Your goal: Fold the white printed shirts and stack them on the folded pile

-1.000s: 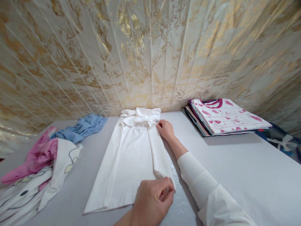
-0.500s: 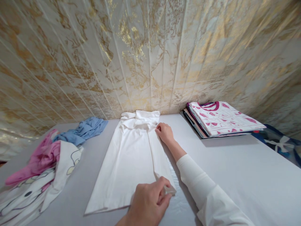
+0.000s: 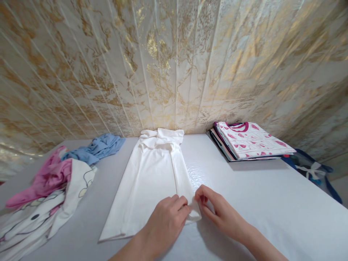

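A white garment lies flat with its sides folded inward, its bunched upper end towards the curtain. Over its near right corner, my left hand is closed, fingers pinching the fabric. My right hand is at the garment's right edge close to that corner, thumb and fingertips curled together on the cloth. The fingertips of both hands are only a short way apart. How much cloth each hand grips is partly hidden.
On the left lie a blue garment, a pink garment and a white printed garment, all crumpled. A folded stack of clothes sits at the back right. Behind the table hangs a gold-patterned curtain.
My right hand has come from the upper right edge of the garment down to its near right corner. My left hand stays near that corner, having shifted slightly left and up.
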`<act>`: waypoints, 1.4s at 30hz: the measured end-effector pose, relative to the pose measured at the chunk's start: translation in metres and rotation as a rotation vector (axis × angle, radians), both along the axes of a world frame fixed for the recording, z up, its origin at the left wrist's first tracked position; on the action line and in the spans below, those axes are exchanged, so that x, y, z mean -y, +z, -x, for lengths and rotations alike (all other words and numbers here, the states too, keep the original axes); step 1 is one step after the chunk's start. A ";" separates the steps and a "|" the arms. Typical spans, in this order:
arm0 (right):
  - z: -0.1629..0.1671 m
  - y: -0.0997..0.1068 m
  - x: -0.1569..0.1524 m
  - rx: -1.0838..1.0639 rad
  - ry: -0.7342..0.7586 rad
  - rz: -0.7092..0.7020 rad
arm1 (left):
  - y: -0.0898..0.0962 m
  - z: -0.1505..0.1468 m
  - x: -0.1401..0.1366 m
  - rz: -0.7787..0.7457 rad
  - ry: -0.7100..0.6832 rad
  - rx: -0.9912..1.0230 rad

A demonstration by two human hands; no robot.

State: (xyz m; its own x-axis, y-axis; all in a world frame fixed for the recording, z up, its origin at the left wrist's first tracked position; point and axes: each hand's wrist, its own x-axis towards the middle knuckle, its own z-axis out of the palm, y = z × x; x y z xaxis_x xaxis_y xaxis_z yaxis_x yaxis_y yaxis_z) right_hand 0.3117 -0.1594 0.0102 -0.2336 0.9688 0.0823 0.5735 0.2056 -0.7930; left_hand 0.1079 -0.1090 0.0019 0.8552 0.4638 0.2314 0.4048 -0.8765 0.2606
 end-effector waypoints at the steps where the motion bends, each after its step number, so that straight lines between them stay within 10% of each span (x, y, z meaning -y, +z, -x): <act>1: 0.000 0.001 0.005 0.018 0.025 -0.006 | -0.001 0.000 0.000 0.002 0.001 0.019; 9: 0.018 -0.017 0.005 0.382 -0.004 -0.254 | -0.004 -0.002 -0.005 0.193 0.138 0.291; 24: 0.019 -0.025 0.005 0.436 0.173 -0.535 | -0.010 0.025 -0.019 0.206 0.033 0.145; 42: 0.014 -0.011 0.007 0.381 0.279 -0.382 | -0.002 0.026 -0.006 0.233 -0.086 0.213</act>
State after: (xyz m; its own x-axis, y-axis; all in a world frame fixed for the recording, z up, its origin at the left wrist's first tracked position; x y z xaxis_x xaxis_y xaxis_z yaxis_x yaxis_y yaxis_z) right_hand 0.2980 -0.1664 -0.0007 -0.5558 0.7854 0.2724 0.6864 0.6184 -0.3827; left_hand 0.0820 -0.1026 -0.0006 0.8375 0.4530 0.3055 0.2463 -0.8120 0.5291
